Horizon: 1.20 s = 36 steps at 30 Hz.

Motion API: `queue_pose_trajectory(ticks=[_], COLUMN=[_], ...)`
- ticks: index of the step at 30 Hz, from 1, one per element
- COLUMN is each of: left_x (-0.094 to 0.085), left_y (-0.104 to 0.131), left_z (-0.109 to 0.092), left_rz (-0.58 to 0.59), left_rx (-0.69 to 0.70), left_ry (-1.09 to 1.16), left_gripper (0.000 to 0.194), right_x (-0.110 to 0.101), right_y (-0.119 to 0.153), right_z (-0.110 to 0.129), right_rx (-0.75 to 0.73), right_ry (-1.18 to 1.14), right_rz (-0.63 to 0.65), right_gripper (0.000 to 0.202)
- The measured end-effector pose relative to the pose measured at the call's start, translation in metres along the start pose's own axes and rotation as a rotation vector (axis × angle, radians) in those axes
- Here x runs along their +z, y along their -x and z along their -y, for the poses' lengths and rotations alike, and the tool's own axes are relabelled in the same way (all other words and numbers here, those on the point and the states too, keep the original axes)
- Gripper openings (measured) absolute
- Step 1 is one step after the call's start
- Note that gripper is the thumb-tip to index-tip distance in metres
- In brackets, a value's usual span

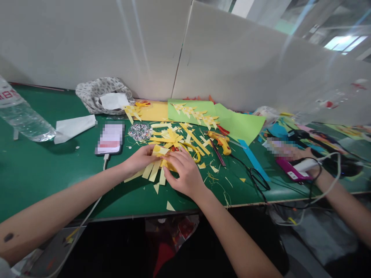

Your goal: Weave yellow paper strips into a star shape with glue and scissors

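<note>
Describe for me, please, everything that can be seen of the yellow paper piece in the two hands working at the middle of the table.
The yellow paper piece looks made of flat strips in pale and deeper yellow. Several pale strip ends fan out toward the table's front edge. The left hand and right hand hold it from either side, their fingers hiding part of it. Whether it touches the tabletop is unclear.
</note>
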<state>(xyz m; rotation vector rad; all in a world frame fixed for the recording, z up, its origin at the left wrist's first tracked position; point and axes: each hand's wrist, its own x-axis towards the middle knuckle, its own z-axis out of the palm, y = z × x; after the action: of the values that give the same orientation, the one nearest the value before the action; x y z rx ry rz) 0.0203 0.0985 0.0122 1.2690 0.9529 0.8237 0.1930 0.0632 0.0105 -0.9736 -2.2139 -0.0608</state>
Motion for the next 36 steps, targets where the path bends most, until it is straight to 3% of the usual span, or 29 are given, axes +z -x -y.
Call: queue_pose_trajectory(ticks=[7,14,20,29,36], left_x=[0.0031,0.0024,0.0031,0.0028,0.0012], left_y=[0.0039,0.0017,0.0011,0.0019,-0.0003], left_z=[-0.0041,-0.0006,-0.0007,0.0024,0.0038], left_rz=[-0.048,0.009,-0.013,-0.015,-0.041], left_rx=[-0.052,0.005,-0.098,-0.117,-0.154], left_ry=[0.036,0.047,0.074,0.179,0.213], left_gripper=[0.025,0.025,0.01,0.022,0.023], right_x=[0.0011,0.0054,0.005,0.0006,0.004], right_y=[0.0022,0.0051,0.0043,0.0016,0.0019], right_z=[0.0011,0.0026,0.0055,0.0083,0.0022], right_rx=[-0.035,-0.028,0.003,0.006,0.11], right_ry=[-0.043,-0.06,-0.03,0.019,-0.088], right_rz=[0.004,-0.013,0.051,0.094,-0.069], right_gripper=[0.038,0.047,0.052,0.059,0.043])
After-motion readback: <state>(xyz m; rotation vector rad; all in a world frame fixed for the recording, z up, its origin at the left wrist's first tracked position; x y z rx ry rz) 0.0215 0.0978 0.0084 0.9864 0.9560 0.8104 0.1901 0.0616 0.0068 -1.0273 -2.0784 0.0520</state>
